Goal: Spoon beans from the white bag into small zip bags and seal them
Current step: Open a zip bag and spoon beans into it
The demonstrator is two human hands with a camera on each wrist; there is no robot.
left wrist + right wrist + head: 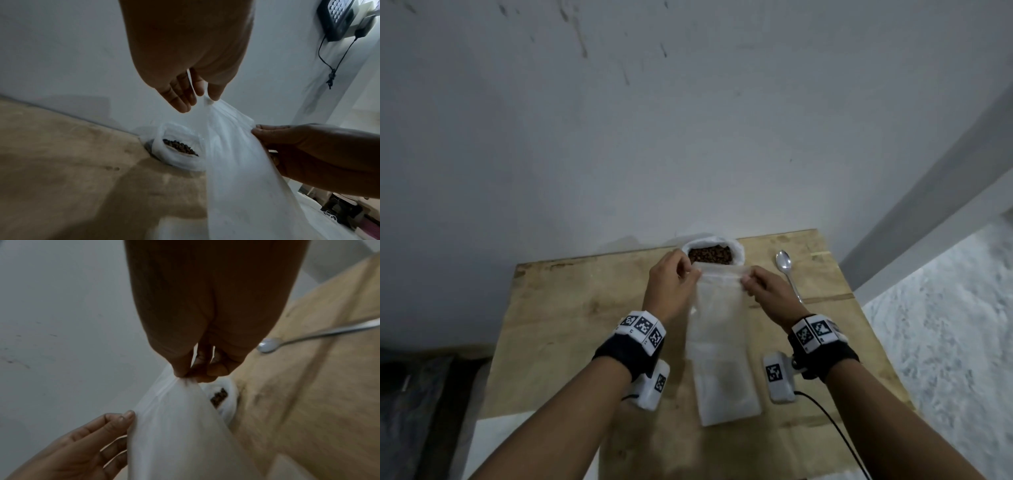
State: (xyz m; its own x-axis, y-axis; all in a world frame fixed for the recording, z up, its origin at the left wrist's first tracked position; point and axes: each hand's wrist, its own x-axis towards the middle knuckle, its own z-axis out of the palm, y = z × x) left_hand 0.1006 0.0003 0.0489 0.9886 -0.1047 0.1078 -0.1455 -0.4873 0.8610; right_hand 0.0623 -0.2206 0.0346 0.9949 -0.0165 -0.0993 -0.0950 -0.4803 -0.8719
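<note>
An empty translucent zip bag (717, 308) hangs upright over the wooden table (571, 308). My left hand (693, 272) pinches its top left corner and my right hand (746, 279) pinches its top right corner. The left wrist view shows the left fingertips (213, 95) on the bag's (236, 162) rim. My right hand (195, 376) bunches the bag's rim (174, 426) in the right wrist view. Right behind it stands the white bag (736, 251), open, with brown beans (710, 254) inside. A metal spoon (786, 270) lies on the table to the right, untouched.
More flat zip bags (726, 394) lie in a pile at the table's near middle, under the hanging one. A grey wall (688, 120) rises close behind the table. The table's right edge (859, 308) drops to a speckled floor. A black cable (835, 431) trails from my right wrist.
</note>
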